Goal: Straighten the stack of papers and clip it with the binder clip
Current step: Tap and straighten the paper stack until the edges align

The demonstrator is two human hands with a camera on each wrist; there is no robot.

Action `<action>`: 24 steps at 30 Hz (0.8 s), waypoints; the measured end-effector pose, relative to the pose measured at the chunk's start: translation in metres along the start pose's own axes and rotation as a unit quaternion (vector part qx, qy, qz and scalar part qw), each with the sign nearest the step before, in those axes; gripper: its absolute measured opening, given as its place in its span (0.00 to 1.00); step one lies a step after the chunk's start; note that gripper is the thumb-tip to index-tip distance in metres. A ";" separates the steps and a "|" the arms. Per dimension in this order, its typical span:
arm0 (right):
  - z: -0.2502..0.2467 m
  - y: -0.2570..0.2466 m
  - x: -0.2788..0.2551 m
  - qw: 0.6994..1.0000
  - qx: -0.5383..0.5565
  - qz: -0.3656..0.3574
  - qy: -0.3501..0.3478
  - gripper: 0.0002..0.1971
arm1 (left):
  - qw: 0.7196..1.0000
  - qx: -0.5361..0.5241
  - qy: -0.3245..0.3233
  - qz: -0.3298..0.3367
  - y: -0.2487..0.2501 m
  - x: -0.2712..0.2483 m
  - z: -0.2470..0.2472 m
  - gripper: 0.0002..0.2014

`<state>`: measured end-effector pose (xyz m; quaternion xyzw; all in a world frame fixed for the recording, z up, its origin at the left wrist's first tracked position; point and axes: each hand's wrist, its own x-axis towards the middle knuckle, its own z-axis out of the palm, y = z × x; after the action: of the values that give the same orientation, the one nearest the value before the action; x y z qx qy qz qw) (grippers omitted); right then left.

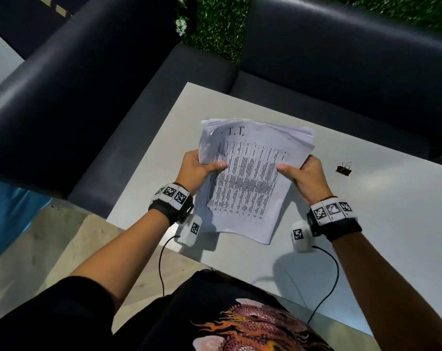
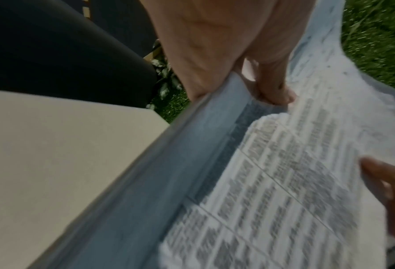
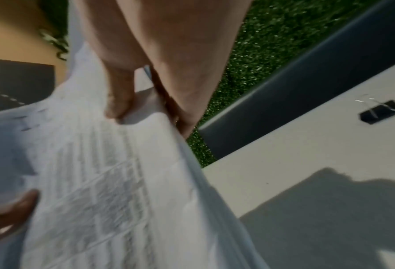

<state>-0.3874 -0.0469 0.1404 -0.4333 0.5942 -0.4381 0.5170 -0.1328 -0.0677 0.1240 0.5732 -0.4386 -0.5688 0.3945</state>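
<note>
Both hands had the loose stack of white printed paper sheets (image 1: 250, 178) held up over the pale matte tabletop (image 1: 392, 224): left hand (image 1: 199, 171) gripping its left edge, right hand (image 1: 306, 177) its right, thumbs pressed on the top page. Sheets fanned unevenly at the far end. The small black metal binder clip (image 1: 344, 169) sat on the table, well off to the right, untouched. A dark padded sofa (image 1: 341, 59) wrapped the table's far sides, with what looked like fake green foliage (image 1: 219, 24) behind it, though that part was blurry.
</note>
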 end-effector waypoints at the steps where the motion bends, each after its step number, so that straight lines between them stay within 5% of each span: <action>1: 0.005 -0.005 0.000 0.999 -0.013 -0.019 0.032 0.17 | 0.999 0.001 0.021 0.025 0.006 0.000 0.004 0.11; 5: 0.028 -0.029 -0.005 0.986 0.015 -0.094 0.138 0.17 | 0.982 -0.009 0.120 0.143 0.023 -0.010 0.020 0.09; 8: 0.033 -0.037 -0.007 0.977 0.018 -0.124 0.171 0.15 | 0.976 -0.023 0.132 0.169 0.028 -0.017 0.021 0.08; 16: 0.027 -0.034 0.001 0.984 -0.075 -0.117 0.110 0.10 | 0.986 0.090 0.059 0.126 0.033 -0.007 0.011 0.26; 24: 0.025 -0.037 -0.010 0.989 -0.061 -0.126 0.055 0.15 | 0.986 -0.009 0.083 0.147 0.037 -0.002 0.012 0.22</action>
<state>-0.3594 -0.0479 0.1767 -0.5109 0.5878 -0.4859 0.3967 -0.1465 -0.0765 0.1596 0.5442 -0.4788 -0.4593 0.5136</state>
